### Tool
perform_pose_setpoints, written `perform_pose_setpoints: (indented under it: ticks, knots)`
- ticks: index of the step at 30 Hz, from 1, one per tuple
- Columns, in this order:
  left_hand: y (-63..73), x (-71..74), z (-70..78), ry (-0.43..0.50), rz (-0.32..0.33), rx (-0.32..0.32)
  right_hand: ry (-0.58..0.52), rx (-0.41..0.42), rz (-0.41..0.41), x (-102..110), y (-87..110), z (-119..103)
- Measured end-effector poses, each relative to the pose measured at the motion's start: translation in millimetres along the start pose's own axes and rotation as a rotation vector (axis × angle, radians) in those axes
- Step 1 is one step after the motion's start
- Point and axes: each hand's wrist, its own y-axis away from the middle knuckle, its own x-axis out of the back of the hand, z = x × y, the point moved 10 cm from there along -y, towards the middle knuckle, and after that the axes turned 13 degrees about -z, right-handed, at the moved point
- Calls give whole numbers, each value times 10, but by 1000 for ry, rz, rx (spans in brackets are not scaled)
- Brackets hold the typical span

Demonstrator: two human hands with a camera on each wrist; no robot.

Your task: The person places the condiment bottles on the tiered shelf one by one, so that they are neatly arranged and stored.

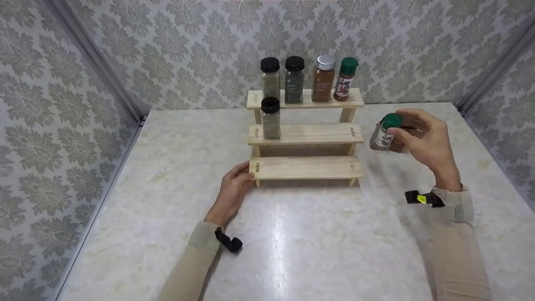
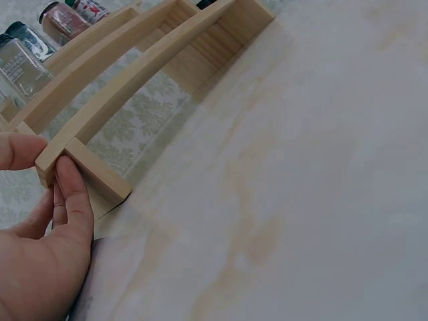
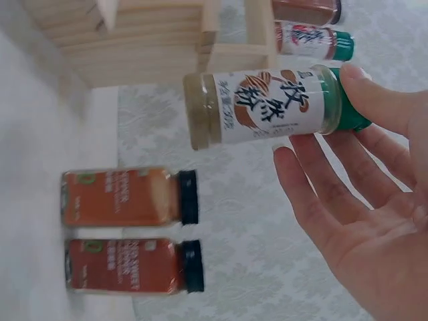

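Within right grip (image 1: 401, 131), green-capped bottle (image 1: 386, 133)

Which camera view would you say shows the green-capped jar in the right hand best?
The right wrist view: the jar fills the frame near the right hand, label readable. The head view shows it small and partly covered by fingers. The left wrist view does not show it.

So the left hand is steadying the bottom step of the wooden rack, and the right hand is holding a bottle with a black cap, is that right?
Not quite. The left hand does hold the bottom step of the wooden rack, but the bottle in the right hand has a green cap, not black. The head view shows this, and the right wrist view confirms it.
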Motion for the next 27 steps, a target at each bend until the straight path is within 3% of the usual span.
perform_pose_setpoints:
  ticks: [12,21,27]
  knots:
    - [-4,3,9,-2,-14,-13,-82,97,101,-185,-225,-423]
    - [-3,-31,-30,11,-15,-4,-172,119,107,-418,-361,-601]
    - [-6,2,2,20,-3,-12,-254,182,81,-725,-508,-803]
